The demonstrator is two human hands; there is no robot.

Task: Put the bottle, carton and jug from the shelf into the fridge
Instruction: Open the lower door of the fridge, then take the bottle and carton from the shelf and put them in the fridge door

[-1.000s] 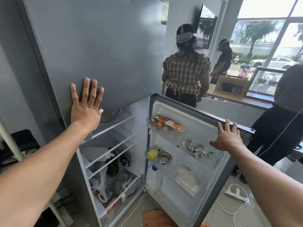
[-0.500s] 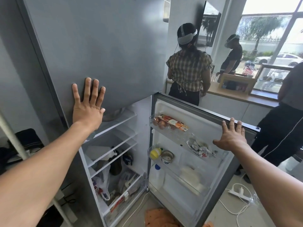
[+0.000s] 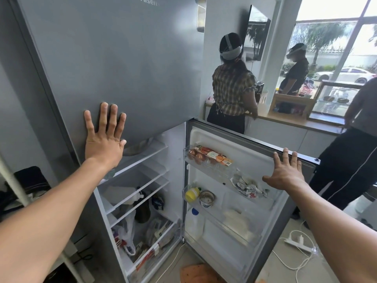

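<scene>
A grey fridge stands before me with its upper freezer door shut and its lower door swung open to the right. My left hand lies flat with fingers spread on the freezer door's lower edge. My right hand rests on the top edge of the open lower door, fingers over the rim. Inside on a shelf lie a white jug, a dark bottle and a small blue carton. The door racks hold a blue-capped bottle, a yellow-lidded jar and an egg pack.
Three people stand at a wooden counter behind the open door, one close on the right. A white power strip with cables lies on the floor. An orange cloth lies below the fridge. A white rack post is at the left.
Both hands have stayed where they were on the two doors. The view has shifted slightly, with the lower door still open at about the same angle.
</scene>
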